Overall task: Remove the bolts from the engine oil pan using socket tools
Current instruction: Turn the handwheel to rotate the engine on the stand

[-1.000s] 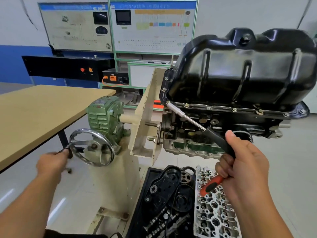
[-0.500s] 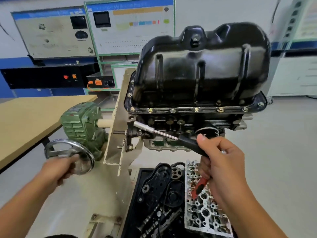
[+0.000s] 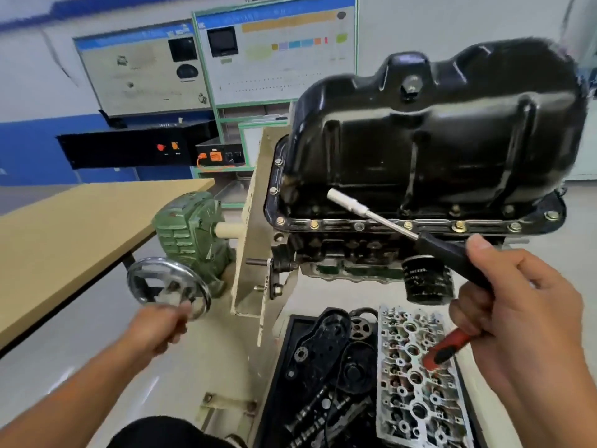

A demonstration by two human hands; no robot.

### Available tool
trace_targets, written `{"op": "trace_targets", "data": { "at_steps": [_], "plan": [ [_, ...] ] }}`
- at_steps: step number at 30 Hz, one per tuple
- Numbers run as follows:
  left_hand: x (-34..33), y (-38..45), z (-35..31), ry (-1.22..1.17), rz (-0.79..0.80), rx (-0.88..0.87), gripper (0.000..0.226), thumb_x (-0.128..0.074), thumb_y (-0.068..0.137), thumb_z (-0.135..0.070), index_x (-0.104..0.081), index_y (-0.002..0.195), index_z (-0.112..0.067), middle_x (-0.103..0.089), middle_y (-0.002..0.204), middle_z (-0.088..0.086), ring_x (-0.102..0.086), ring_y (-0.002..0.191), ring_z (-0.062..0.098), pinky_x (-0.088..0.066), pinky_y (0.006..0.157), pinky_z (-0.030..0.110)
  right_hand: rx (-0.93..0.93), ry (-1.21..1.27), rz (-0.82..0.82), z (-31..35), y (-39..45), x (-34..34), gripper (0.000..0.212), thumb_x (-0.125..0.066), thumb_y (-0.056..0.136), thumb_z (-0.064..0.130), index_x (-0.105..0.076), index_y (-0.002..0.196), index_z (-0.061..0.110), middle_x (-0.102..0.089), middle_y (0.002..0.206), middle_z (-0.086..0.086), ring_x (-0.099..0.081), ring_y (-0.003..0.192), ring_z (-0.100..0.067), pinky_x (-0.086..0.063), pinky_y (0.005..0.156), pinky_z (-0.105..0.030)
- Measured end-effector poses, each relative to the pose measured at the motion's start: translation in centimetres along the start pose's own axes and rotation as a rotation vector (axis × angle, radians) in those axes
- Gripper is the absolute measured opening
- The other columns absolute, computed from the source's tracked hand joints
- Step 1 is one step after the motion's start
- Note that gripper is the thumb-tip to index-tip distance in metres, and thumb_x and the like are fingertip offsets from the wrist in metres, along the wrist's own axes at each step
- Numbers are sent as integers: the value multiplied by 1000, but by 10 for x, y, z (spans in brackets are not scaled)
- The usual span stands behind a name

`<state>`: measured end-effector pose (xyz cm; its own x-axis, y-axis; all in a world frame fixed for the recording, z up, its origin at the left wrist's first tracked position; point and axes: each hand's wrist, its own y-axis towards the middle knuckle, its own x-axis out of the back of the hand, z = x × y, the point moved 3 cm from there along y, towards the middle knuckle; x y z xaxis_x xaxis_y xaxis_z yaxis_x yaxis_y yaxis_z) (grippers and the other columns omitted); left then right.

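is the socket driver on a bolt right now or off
Off. The socket driver's tip hangs free in front of the oil pan, above the flange bolts, seated on none. The right hand grips its handle.

Socket driver (image 3: pixel 381 219) tip has come off the block below the flange, now raised in front of the oil pan (image 3: pixel 452 130) wall, pointing to 10 o'clock. R hand (image 3: pixel 520 305) still grips its handle. L hand (image 3: pixel 155 328) slid from handwheel (image 3: pixel 168 282) 9 o'clock side to its 6 o'clock rim. Pan now seen more from above.
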<state>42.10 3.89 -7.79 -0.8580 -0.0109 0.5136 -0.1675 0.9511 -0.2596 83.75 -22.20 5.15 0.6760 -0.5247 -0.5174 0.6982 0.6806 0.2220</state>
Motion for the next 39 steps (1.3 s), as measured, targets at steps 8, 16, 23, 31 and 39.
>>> {"op": "trace_targets", "data": {
  "at_steps": [8, 16, 23, 31, 39],
  "plan": [
    [52, 38, 43, -16, -403, 153, 37, -66, 97, -30, -66, 88, 5, -66, 77, 21, -59, 58, 30, -51, 60, 37, -59, -16, 109, -19, -16, -14, 52, -85, 64, 49, -45, 62, 17, -29, 45, 6, -24, 31, -6, -28, 40, -13],
    [-19, -10, 16, 15, 74, -24, 31, -62, 98, -39, -66, 86, -11, -63, 69, 3, -48, 49, 13, -30, 42, 20, -185, -109, 182, -58, -46, -53, 34, -83, 72, 39, -60, 58, 18, -32, 45, 1, -22, 40, -15, -27, 45, -22],
    [75, 38, -4, -39, -400, -102, 43, -63, 95, -45, -68, 86, -4, -60, 67, 7, -50, 56, 22, -38, 51, 30, -314, -135, 214, -103, -66, -86, 33, -80, 81, 39, -61, 67, 16, -28, 53, -4, -15, 52, -23, -20, 47, -33],
    [-43, -8, 42, -209, -26, 76, 38, -52, 101, -47, -60, 84, -14, -64, 72, 7, -58, 54, 21, -44, 44, 27, -339, -114, 199, -121, -65, -108, 36, -80, 88, 36, -60, 61, 24, -28, 50, 0, -20, 48, -18, -27, 45, -28],
    [71, 45, 22, 1, -480, 23, 27, -55, 102, -32, -65, 103, -7, -60, 88, 11, -55, 76, 28, -43, 64, 35, -336, -49, 167, -114, -59, -115, 43, -80, 88, 32, -51, 58, 24, -27, 49, 3, -20, 47, -18, -29, 42, -26]
  ]
}}
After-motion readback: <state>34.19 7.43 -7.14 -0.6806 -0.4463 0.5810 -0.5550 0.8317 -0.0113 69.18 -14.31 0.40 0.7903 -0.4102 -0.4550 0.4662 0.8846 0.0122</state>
